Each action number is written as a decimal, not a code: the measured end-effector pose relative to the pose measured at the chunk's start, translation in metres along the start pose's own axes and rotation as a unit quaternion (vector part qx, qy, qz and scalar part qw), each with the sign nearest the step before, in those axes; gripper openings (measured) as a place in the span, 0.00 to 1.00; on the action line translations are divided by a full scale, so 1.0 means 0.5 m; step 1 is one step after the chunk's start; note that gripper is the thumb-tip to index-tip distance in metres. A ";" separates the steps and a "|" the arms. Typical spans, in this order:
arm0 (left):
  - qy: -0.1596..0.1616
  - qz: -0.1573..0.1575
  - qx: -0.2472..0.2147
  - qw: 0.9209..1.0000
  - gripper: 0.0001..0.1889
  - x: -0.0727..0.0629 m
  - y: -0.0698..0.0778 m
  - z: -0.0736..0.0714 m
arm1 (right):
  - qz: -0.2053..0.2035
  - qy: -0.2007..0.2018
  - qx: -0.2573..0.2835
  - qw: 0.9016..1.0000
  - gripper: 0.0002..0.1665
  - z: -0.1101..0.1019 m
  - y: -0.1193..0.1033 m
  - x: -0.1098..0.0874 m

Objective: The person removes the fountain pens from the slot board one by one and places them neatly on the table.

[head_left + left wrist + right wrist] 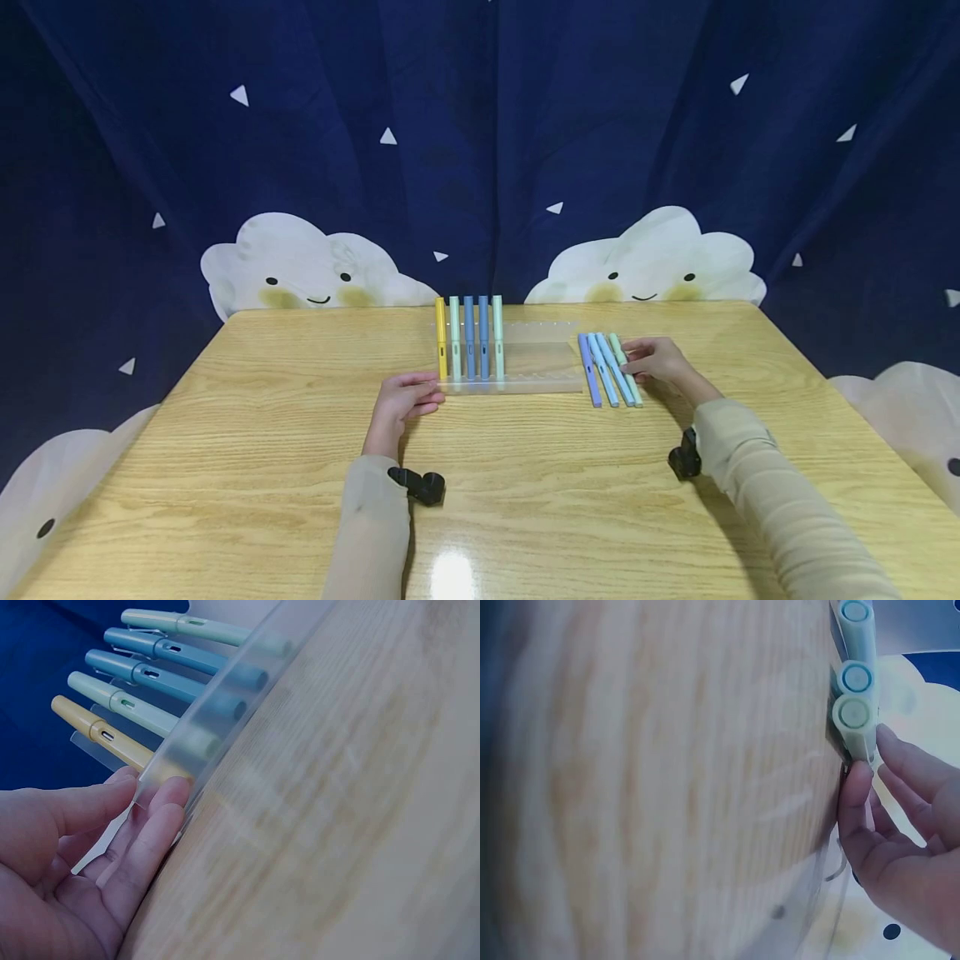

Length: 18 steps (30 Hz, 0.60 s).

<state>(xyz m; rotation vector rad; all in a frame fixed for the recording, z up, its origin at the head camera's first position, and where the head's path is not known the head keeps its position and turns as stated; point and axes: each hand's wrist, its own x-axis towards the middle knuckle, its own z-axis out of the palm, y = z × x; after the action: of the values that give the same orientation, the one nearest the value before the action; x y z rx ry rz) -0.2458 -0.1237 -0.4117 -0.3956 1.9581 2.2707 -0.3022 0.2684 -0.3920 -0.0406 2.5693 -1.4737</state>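
A clear plastic pen stand [543, 384] holds several upright capped pens in its left part: a yellow pen [442, 342], a mint pen [454, 342], two blue pens [476, 342] and another mint pen [498, 342]. My left hand [82, 862] pinches the stand's left end, thumb above and fingers beneath its front lip. Right of the stand, a purple pen [589, 371], two light blue pens [609, 370] and a pale green pen [617, 345] lie side by side. My right hand [654, 362] pinches the green one, the outermost, between thumb and fingers.
The wooden table [525, 483] extends around the stand and toward me. Behind its far edge hangs a dark blue curtain [480, 150] with clouds and white triangles. A black wrist camera [426, 487] sits on the left sleeve, another camera [684, 458] on the right.
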 end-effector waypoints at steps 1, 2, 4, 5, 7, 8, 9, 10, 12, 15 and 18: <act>0.000 0.000 -0.001 1.000 0.13 0.000 0.000 0.000 | 0.002 0.003 0.002 1.000 0.28 -0.001 0.001 0.001; 0.000 0.000 -0.001 1.000 0.14 0.000 0.000 0.000 | 0.001 0.004 0.001 1.000 0.28 -0.001 0.001 0.000; 0.000 0.000 0.000 1.000 0.14 0.000 0.001 0.000 | -0.003 0.008 0.003 1.000 0.28 -0.001 0.001 0.000; -0.001 0.000 0.000 1.000 0.14 0.000 0.001 0.000 | -0.003 0.013 0.005 1.000 0.27 -0.002 0.001 -0.001; -0.001 0.002 -0.001 1.000 0.14 -0.001 0.001 0.000 | -0.006 0.023 0.007 1.000 0.26 -0.003 0.002 -0.001; -0.002 0.002 -0.001 1.000 0.14 -0.001 0.001 0.000 | -0.012 0.027 0.006 1.000 0.25 -0.004 0.001 -0.002; -0.002 0.002 -0.002 1.000 0.14 -0.001 0.001 0.000 | -0.015 0.033 0.008 0.999 0.24 -0.005 0.001 -0.003; -0.002 0.003 -0.002 1.000 0.14 -0.002 0.001 0.000 | -0.018 0.037 0.008 0.999 0.23 -0.005 -0.001 -0.003; -0.003 0.005 -0.001 1.000 0.14 -0.002 0.001 0.000 | -0.025 0.047 0.010 0.999 0.22 -0.006 -0.003 -0.004; -0.003 0.003 0.002 1.000 0.14 -0.003 0.001 -0.001 | -0.034 0.056 0.021 0.998 0.22 -0.005 -0.014 -0.007; -0.005 0.002 0.002 1.000 0.14 -0.002 0.002 -0.001 | -0.033 0.057 0.048 0.997 0.23 -0.003 -0.031 -0.013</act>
<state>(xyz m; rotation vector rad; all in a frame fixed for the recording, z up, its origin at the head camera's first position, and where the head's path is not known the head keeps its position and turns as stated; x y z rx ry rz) -0.2449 -0.1243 -0.4107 -0.3798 1.9607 2.2656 -0.2973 0.2623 -0.3769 -0.0286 2.6051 -1.6665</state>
